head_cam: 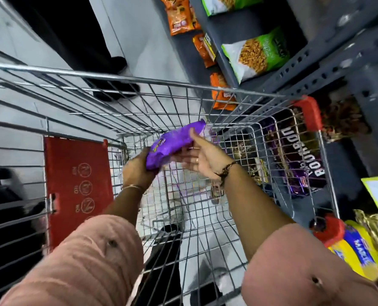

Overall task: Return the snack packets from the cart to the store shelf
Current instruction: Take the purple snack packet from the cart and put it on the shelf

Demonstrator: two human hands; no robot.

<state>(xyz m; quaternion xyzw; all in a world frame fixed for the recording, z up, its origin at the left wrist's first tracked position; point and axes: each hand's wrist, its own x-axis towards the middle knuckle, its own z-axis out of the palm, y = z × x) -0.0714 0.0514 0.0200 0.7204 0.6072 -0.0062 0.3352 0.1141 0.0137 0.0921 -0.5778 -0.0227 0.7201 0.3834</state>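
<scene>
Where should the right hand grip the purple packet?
Its free far half, from the right: the packet is long and flat, the left hand grips its near end, and the open right hand sits beside its middle, thumb on top.

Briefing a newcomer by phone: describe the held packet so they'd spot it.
Find the wire cart beside the grey shelf. Above it, the left hand grips a purple packet, right hand touching it. It alone is bright purple and in hand.

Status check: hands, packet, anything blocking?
Left hand grips purple packet over cart. Right hand open, touching packet. Shelf on right, cart wall between.
</scene>
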